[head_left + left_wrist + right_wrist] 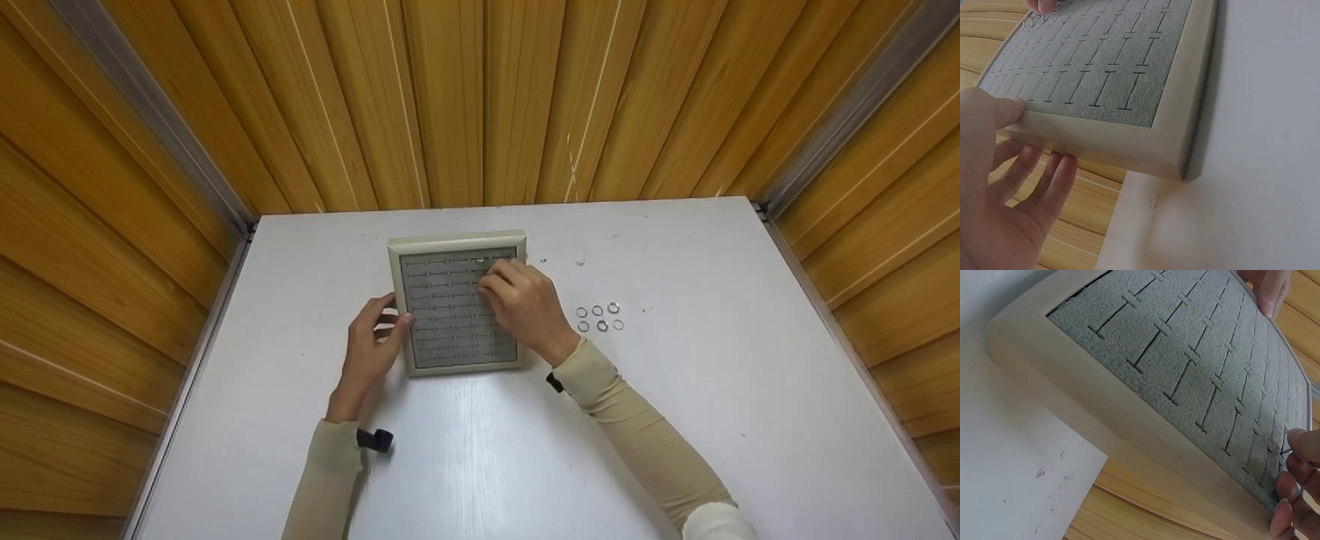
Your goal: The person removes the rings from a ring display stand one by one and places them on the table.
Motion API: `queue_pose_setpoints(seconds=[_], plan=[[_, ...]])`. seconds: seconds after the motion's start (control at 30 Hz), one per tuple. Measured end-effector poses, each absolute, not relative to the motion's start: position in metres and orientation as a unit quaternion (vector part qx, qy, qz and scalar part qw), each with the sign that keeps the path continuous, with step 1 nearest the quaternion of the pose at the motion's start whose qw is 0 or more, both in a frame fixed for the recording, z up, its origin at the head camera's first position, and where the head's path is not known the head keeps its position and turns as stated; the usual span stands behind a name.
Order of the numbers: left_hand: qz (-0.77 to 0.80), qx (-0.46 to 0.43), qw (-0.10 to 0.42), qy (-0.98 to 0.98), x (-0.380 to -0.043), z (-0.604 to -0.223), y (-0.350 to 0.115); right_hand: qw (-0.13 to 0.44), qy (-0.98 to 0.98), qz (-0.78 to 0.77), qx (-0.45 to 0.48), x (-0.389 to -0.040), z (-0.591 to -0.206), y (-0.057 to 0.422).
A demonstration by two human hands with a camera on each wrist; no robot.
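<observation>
A ring display tray (457,244) with a pale frame and grey slotted padding stands tilted on the white table. My left hand (371,346) grips its left edge, thumb on the frame (1089,130) and fingers behind it. Over the upper right of the padding (1185,371), my right hand (529,306) pinches a small ring (1286,450) right at a slot; the fingers hide most of it. A few rings (479,260) sit in the top slots beside my right fingertips, and they also show near the far edge in the left wrist view.
Several loose rings (603,326) lie in two rows on the table (690,390), right of the tray. Small bits (580,263) lie farther back. Wood-patterned walls (517,105) enclose the table's back and sides.
</observation>
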State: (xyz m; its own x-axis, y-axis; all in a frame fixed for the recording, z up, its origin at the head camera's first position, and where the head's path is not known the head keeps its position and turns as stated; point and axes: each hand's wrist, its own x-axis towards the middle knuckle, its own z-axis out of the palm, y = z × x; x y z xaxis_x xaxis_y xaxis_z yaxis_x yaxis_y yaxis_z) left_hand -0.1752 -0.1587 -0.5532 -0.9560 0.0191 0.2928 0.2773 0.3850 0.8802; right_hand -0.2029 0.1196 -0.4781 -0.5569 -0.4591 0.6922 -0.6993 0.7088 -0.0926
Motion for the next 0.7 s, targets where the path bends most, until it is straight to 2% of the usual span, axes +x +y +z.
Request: queue_pose_setpoints(seconds=[0.7], plan=[[-0.544, -0.086, 0.117, -0.827, -0.1748, -0.5526, -0.1583, 0.324, -0.868, 0.172, 0.335, -0.1999, -0.4757, 0.1179]])
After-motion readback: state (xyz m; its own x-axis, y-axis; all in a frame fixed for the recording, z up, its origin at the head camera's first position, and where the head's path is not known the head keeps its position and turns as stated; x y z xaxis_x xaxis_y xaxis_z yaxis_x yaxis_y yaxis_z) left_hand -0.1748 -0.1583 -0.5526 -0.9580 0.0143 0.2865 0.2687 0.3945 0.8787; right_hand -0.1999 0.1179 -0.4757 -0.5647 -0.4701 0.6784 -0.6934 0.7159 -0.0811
